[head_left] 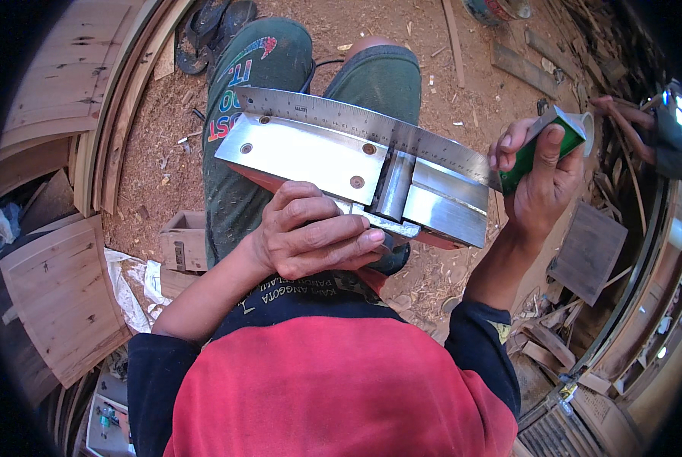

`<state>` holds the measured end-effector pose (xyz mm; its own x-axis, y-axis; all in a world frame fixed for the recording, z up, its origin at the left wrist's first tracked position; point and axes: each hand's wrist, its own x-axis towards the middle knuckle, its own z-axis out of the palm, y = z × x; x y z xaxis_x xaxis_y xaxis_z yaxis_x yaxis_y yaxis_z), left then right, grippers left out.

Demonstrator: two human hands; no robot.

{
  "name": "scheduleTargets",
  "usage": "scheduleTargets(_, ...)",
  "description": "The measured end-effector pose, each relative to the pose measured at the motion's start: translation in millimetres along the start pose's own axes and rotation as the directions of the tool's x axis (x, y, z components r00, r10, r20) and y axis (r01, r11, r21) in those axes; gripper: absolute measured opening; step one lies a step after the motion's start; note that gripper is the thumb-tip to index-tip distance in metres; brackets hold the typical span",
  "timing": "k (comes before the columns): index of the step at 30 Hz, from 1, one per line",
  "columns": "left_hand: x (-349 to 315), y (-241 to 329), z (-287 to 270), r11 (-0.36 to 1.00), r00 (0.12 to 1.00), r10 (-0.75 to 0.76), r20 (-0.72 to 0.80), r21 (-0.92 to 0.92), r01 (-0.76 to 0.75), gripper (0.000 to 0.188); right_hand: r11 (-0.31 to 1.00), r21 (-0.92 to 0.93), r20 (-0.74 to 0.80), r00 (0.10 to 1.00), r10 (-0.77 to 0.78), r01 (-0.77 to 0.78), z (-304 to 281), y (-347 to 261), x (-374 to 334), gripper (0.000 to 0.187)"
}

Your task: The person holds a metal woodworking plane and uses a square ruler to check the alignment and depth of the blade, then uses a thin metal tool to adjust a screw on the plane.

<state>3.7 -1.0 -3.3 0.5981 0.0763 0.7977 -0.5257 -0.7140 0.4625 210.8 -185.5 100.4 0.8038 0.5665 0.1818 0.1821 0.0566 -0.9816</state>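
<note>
An electric hand planer (303, 151) rests upside down across my thighs, its shiny metal sole facing up. The cutter drum (394, 185) shows in the gap between the two sole plates. My left hand (310, 234) is closed around the planer's near side, beside the drum. In my right hand (543, 171) is the green stock of a try square (364, 122), gripped between thumb and fingers. The square's steel graduated blade runs along the far edge of the sole, over both plates. Whether the blade's edge touches the metal everywhere I cannot tell.
Wood shavings cover the floor (371, 15). A small wooden box (185, 240) stands left of my legs, near a wooden panel (65, 297). Sandals (211, 30) lie at the far left. To the right are a dark board (587, 251) and wood offcuts (547, 343).
</note>
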Motion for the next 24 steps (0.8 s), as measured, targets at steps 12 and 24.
scheduleTargets(12,-1.4,0.0,0.5,1.000,1.000,0.003,-0.001,0.000,-0.003,0.044,1.000,-0.029,0.006,1.000,-0.006,0.006,1.0,-0.8,-0.9,0.022)
scheduleTargets(24,-1.6,-1.1,0.7,1.000,1.000,0.010,-0.002,0.001,-0.010,0.045,1.000,-0.003,-0.014,1.000,0.013,-0.013,2.8,0.6,-2.0,0.023)
